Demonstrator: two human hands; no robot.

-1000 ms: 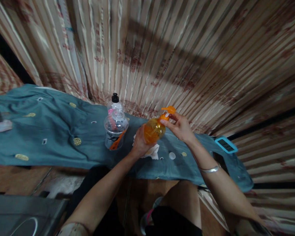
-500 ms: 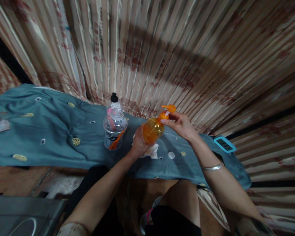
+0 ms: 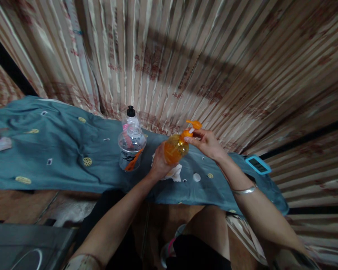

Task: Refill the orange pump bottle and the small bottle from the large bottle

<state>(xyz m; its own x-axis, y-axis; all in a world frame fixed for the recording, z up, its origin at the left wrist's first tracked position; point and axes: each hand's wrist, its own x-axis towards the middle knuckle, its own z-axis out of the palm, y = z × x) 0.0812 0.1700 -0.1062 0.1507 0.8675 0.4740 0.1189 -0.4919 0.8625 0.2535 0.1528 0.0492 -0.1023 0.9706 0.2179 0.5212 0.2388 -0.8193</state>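
Observation:
Tilted to the right, a clear pump bottle (image 3: 175, 150) of orange liquid is in my left hand (image 3: 160, 162), whose fingers wrap round its body. My right hand (image 3: 207, 143) pinches the orange pump top (image 3: 187, 133) at the bottle's neck. The pump's spout points left. Under the bottle lies a crumpled white tissue (image 3: 174, 173), partly hidden by my left hand. Left of that hand stands an open clear bottle (image 3: 131, 157) with an orange and black label. Behind it is another clear bottle with a black cap (image 3: 131, 111).
A green patterned cloth (image 3: 67, 150) covers the long surface. On it are a small white disc (image 3: 196, 177), a blue-framed digital timer (image 3: 258, 165) at the right and a pale cloth item (image 3: 0, 144) at far left. A pleated curtain (image 3: 169, 67) hangs close behind.
Almost nothing differs. The pump top has turned very slightly under my right hand's fingers, while my left hand keeps the bottle in place.

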